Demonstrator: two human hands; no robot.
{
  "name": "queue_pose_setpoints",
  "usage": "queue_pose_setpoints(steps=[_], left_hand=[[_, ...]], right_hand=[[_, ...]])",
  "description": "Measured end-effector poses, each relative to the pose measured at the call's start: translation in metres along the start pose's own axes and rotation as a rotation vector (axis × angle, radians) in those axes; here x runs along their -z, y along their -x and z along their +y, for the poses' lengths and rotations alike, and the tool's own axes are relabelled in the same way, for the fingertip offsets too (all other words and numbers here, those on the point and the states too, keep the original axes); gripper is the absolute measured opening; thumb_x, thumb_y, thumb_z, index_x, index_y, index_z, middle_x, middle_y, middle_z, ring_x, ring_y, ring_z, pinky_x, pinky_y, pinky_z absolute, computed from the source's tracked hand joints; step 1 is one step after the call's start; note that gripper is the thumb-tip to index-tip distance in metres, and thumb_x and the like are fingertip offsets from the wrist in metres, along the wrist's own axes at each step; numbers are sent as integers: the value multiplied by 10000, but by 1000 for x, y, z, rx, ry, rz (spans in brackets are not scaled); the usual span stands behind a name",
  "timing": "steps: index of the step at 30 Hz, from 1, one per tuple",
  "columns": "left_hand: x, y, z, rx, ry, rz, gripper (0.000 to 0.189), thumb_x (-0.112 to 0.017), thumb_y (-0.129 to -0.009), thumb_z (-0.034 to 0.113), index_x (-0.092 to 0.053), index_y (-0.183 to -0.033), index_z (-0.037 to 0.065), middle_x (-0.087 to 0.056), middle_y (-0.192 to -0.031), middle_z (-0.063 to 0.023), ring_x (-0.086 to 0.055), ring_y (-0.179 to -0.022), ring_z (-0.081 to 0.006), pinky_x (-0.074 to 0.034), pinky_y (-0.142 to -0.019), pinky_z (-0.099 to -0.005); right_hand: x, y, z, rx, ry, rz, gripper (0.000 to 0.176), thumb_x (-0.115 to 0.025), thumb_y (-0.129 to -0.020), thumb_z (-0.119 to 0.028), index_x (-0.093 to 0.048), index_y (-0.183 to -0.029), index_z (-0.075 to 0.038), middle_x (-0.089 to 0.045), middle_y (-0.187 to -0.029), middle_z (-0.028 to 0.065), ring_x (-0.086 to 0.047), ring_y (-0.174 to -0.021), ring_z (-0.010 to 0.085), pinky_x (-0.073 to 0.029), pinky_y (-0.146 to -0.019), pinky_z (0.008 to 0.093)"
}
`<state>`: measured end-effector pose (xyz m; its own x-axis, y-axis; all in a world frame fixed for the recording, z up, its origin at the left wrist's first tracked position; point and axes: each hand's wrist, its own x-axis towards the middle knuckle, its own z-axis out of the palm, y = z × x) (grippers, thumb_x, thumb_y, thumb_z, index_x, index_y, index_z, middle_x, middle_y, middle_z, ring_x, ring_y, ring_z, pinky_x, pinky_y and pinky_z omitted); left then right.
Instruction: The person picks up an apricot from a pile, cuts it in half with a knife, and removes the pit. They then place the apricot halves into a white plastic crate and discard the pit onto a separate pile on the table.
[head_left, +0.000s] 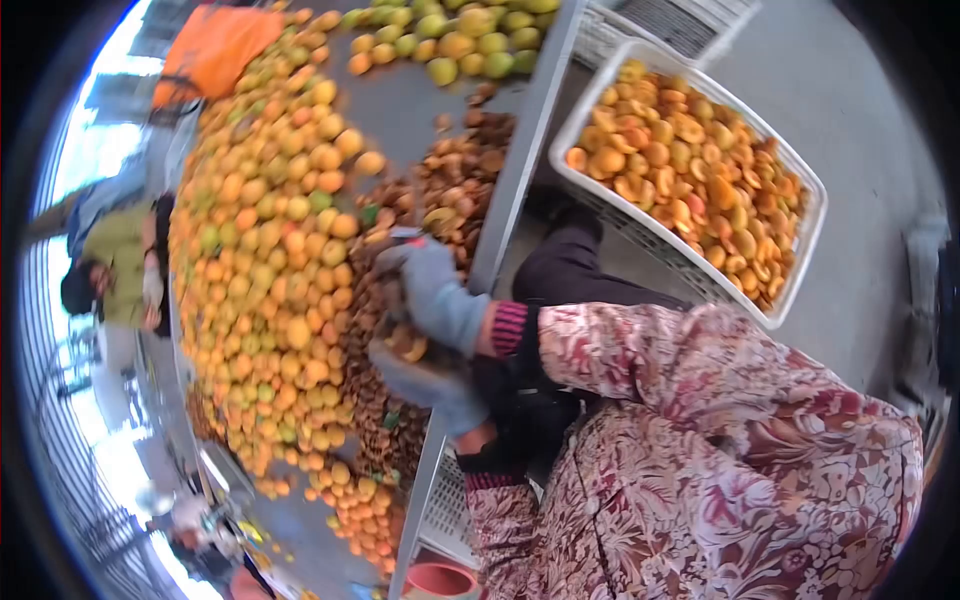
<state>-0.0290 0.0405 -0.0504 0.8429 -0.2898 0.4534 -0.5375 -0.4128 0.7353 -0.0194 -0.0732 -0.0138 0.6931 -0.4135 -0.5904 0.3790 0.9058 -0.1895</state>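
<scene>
Both my hands wear grey-blue gloves and are close together over a heap of brown apricot pits [385, 425] at the table edge. My left hand [425, 385], the lower one in the picture, is closed around an apricot [407, 343] that looks cut, though motion blurs it. Just above it in the picture, my right hand [437, 295] has its fingers curled. A small red and white bit [408, 236] shows by its knuckles, perhaps part of a tool; what the fingers grip is hidden. Whole orange apricots [290, 270] are piled beyond my hands.
A white crate [690, 245] of apricot halves stands beside my leg. Greener fruit [460, 35] and an orange bag or cloth [215, 50] lie on the metal table [395, 110]. A reddish bucket [440, 580] is below the edge. Other people [120, 265] are across the table.
</scene>
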Motion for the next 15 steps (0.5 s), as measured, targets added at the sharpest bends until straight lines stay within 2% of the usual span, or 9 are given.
queue_pose_setpoints(steps=[1, 2, 4, 5, 7, 11, 13, 14, 15], left_hand=[[-7, 1, -3, 477, 417, 8, 548, -458, -907, 342, -354, -1301, -25, -516, -1161, -151, -525, -1053, -263, -449, -894, -364], [-5, 1, -1, 478, 401, 35, 548, -458, -907, 342, -354, -1301, -25, -516, -1161, -151, -525, -1053, -263, -449, -894, -364], [-4, -4, 14, 113, 371, -154, 493, -416, -919, 339, -379, -1247, -28, -500, -1180, -159, -524, -1057, -259, -443, -916, -370], [-5, -9, 20, 113, 373, -150, 493, -416, -919, 339, -379, -1247, -28, -500, -1180, -159, -524, -1057, -259, -443, -916, -370], [-4, -14, 31, 368, 785, -180, 469, -398, -922, 325, -394, -1226, -32, -489, -1193, -158, -515, -1070, -252, -439, -924, -372], [-1, -9, 30, 521, 1047, -121, 448, -491, -880, 212, -390, -1242, -31, -491, -1180, -157, -512, -1071, -259, -435, -918, -357], [-1, -1, 17, 8, 425, -87, 481, -585, -805, 81, -398, -1234, -33, -499, -1152, -159, -518, -1057, -261, -429, -907, -343], [1, -3, 22, 8, 427, -85, 481, -585, -805, 81, -398, -1234, -33, -499, -1152, -159, -518, -1057, -261, -429, -907, -343], [3, -8, 31, 358, 755, -15, 501, -616, -770, 51, -408, -1218, -37, -507, -1132, -158, -526, -1038, -257, -432, -894, -337]], right_hand=[[-1, 2, -4, 23, -3, 26, 24, -537, -791, -108, -541, -806, -127, -406, -527, -3, -349, -393, 123, -274, -377, 276], [-2, 5, -5, 4, 0, 44, 38, -538, -795, -112, -529, -829, -127, -405, -522, -8, -336, -387, 117, -258, -374, 268], [-6, 5, -3, 28, 48, 86, 80, -539, -801, -118, -494, -866, -130, -390, -507, -23, -287, -368, 108, -226, -366, 274], [-9, 5, -4, 28, 51, 84, 80, -539, -801, -118, -494, -866, -130, -390, -507, -23, -287, -368, 108, -226, -366, 274], [-12, 8, -4, 26, 30, 101, 73, -546, -794, -88, -535, -865, -101, -391, -508, -22, -286, -357, 104, -229, -356, 277], [-21, 14, -2, 97, 163, 39, 112, -551, -790, -55, -590, -896, -53, -414, -513, -14, -333, -359, 95, -265, -347, 269], [-27, 22, 2, 205, 461, -305, 149, -560, -795, -41, -621, -929, -15, -440, -520, 0, -382, -367, 90, -301, -343, 255], [-27, 23, 0, 198, 553, -375, 166, -564, -813, -70, -618, -962, -20, -457, -527, 2, -411, -381, 81, -324, -347, 244], [-25, 24, -5, 198, 561, -376, 166, -564, -813, -70, -618, -962, -20, -457, -527, 2, -411, -381, 81, -324, -347, 244]])
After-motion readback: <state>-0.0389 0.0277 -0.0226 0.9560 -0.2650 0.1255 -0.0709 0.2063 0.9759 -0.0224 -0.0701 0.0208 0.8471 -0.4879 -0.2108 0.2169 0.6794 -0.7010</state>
